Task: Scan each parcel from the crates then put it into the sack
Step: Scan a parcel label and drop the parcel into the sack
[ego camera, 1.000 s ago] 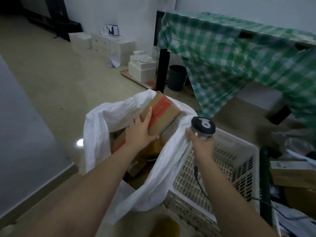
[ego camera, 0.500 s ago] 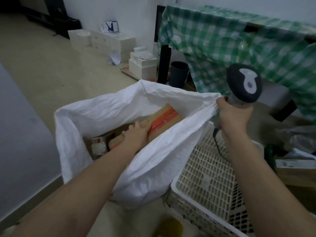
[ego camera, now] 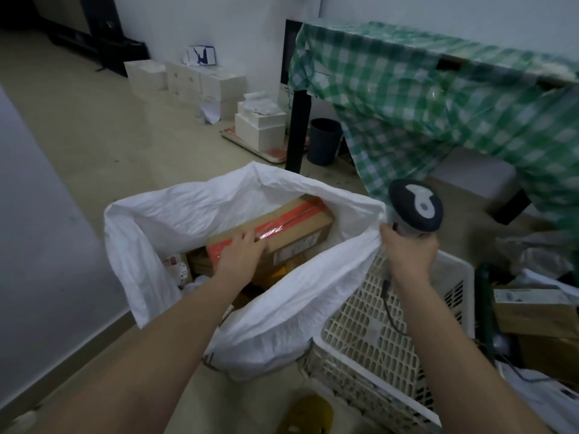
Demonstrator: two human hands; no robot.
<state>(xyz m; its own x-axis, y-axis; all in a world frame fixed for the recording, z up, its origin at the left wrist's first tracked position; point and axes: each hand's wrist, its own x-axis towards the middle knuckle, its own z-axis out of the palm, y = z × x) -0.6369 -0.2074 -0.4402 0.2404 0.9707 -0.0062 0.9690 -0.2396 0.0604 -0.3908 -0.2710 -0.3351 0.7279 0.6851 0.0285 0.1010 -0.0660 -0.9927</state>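
Down inside the open sack point(ego camera: 175, 214), toward its twelve o'clock side, lies the cardboard parcel point(ego camera: 283, 227) with its orange tape stripe, resting on other packages. At the parcel's seven o'clock corner the left hand point(ego camera: 239, 256) lies on top, fingers laid fairly flat on the cardboard rather than wrapped round it. At the sack's three o'clock rim the right hand point(ego camera: 407, 250) is clamped on the scanner point(ego camera: 415, 208) handle and bunches the sack edge in the same grip, holding the mouth wide. At five o'clock stands the white crate point(ego camera: 391, 333), touching the sack. To finish well, I would press the parcel level so it beds flat, then lift the left hand straight up without snagging the cloth
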